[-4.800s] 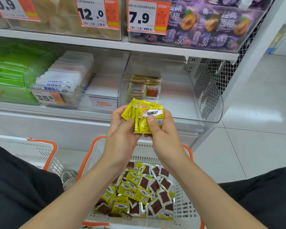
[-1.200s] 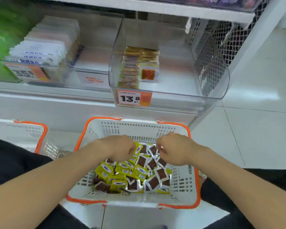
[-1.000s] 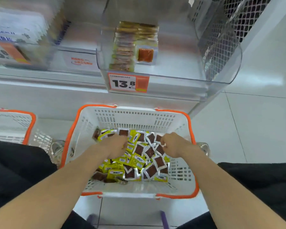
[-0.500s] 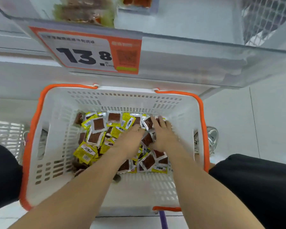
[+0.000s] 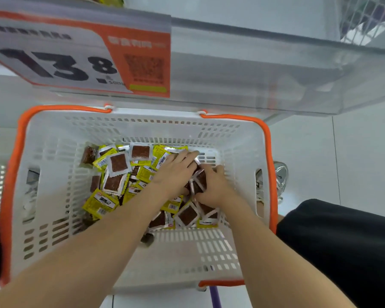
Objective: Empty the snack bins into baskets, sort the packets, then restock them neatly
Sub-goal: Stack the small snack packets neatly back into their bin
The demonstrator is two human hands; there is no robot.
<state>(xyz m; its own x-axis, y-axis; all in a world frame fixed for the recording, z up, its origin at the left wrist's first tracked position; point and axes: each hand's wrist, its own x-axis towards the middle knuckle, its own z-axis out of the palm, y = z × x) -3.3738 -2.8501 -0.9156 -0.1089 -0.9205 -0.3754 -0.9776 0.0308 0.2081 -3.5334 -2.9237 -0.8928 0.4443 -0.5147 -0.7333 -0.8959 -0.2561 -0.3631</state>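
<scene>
The packets point(image 5: 118, 165) lie mixed in the white basket point(image 5: 142, 247) on the floor point(image 5: 365, 152). Both grips have come down into its far right corner: the left grip point(image 5: 176, 172) released, fingers point(image 5: 183, 156) flat on the heap; the right grip point(image 5: 211, 185) grasping silver packets point(image 5: 200, 181). Sorting is unfinished, I judge. The clear bin point(image 5: 276, 70) and price label point(image 5: 76, 56) overhang the basket's far rim.

Both hands have dropped from the clear bin point(image 5: 276, 74) into the basket point(image 5: 20, 152), the left hand point(image 5: 176, 172) now spreading flat over the loose packets point(image 5: 118, 165) and the right hand point(image 5: 211, 185) closing on a brown-window packet point(image 5: 200, 182).
</scene>
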